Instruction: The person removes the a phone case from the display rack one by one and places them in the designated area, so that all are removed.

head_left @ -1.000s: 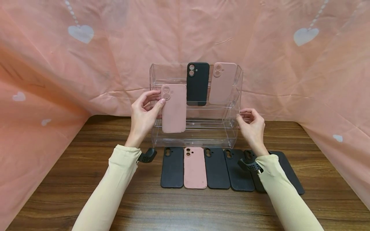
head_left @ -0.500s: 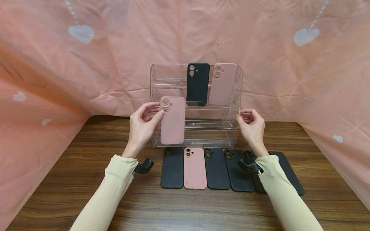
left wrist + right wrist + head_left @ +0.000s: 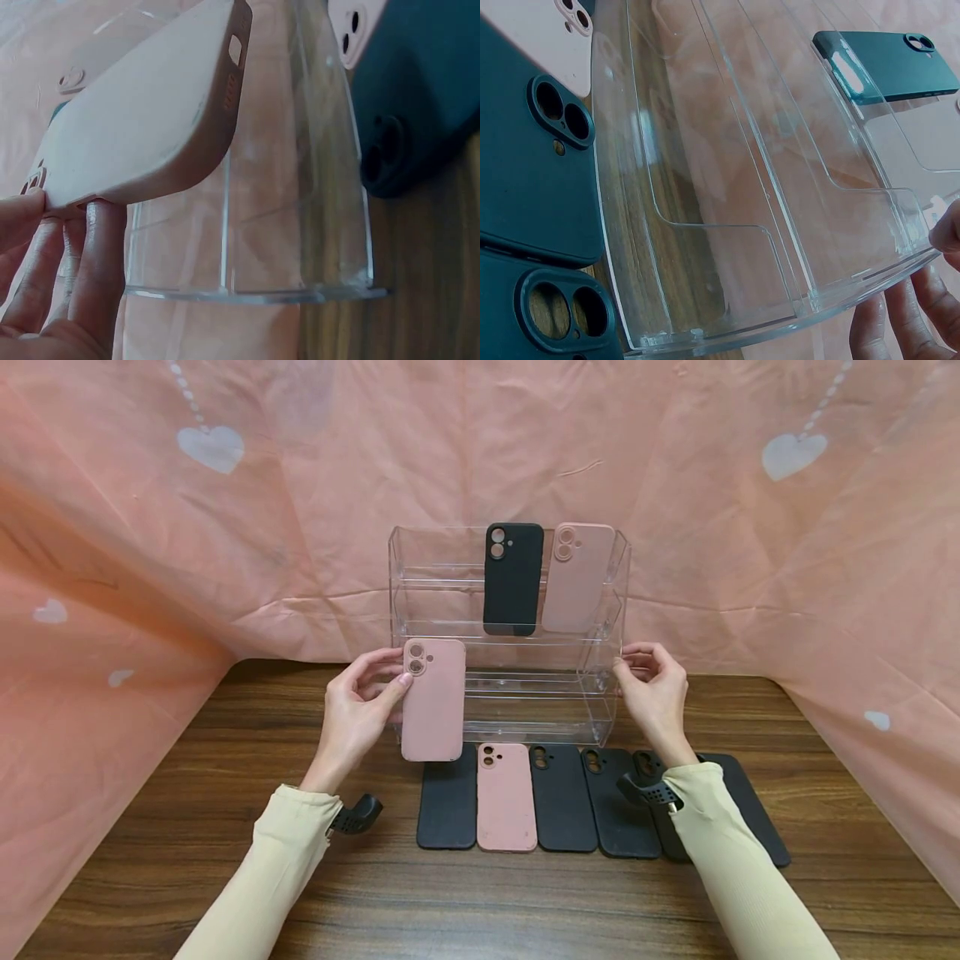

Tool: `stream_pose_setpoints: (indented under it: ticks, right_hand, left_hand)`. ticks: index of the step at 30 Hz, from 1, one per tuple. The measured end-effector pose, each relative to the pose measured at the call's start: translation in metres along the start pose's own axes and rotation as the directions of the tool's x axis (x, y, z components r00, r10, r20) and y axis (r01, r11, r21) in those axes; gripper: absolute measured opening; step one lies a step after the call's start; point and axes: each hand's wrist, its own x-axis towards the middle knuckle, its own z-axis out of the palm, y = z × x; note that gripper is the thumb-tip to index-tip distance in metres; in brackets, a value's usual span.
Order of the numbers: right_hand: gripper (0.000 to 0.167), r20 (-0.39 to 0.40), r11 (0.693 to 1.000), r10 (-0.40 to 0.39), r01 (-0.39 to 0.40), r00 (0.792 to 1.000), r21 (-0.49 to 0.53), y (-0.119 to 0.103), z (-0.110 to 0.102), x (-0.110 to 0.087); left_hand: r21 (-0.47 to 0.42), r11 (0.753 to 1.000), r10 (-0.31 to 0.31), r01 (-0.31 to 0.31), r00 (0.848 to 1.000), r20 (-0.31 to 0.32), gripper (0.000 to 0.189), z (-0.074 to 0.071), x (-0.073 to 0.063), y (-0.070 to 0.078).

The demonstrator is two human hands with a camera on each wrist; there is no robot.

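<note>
In the head view my left hand (image 3: pixel 360 702) pinches a pink phone case (image 3: pixel 433 702) by its left edge, thumb in front near the camera cutouts. The case is upright before the left part of a clear acrylic tiered stand (image 3: pixel 540 714), its lower end overlapping a black case below. The left wrist view shows this pink case (image 3: pixel 142 112) tilted above the stand, fingers along its side. My right hand (image 3: pixel 651 681) pinches the stand's right side panel between thumb and fingers. On the top tier stand a black phone case (image 3: pixel 513 581) and a pink phone case (image 3: pixel 577 578).
In front of the stand a row of phone cases lies flat on the wooden table (image 3: pixel 480 910): a black one (image 3: pixel 447 814), a pink one (image 3: pixel 507 806), then several black ones (image 3: pixel 564 806). Pink cloth (image 3: pixel 465 443) hangs behind and along both sides.
My left hand has lowered the pink case and drawn it slightly left, from in front of the stand's middle down to its lower edge. My right hand has stayed at the stand's side.
</note>
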Motion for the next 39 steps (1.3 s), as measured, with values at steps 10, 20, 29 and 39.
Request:
stream_pose_setpoints:
  ticks: [10,20,29,39]
  right_hand:
    - [0.023,0.004,1.000,0.017,-0.017,1.000,-0.011,-0.002,0.000,-0.001]
    - [0.023,0.003,1.000,0.004,-0.004,1.000,-0.006,-0.005,0.000,-0.002]
    - [0.023,0.001,1.000,0.003,-0.003,1.000,-0.020,-0.005,0.000,-0.003]
    - [0.022,-0.004,1.000,-0.001,0.001,1.000,-0.026,-0.005,0.000,-0.003]
  left_hand:
    - [0.036,0.999,-0.028,0.026,0.997,0.071,0.045,-0.014,-0.009,-0.010]
    - [0.061,0.994,-0.094,0.088,0.990,0.103,0.050,-0.029,-0.018,-0.019]
    - [0.061,0.981,-0.194,0.186,0.965,0.175,0.051,-0.043,-0.024,-0.029]
    - [0.069,0.972,-0.236,0.226,0.945,0.226,0.052,-0.058,-0.030,-0.039]
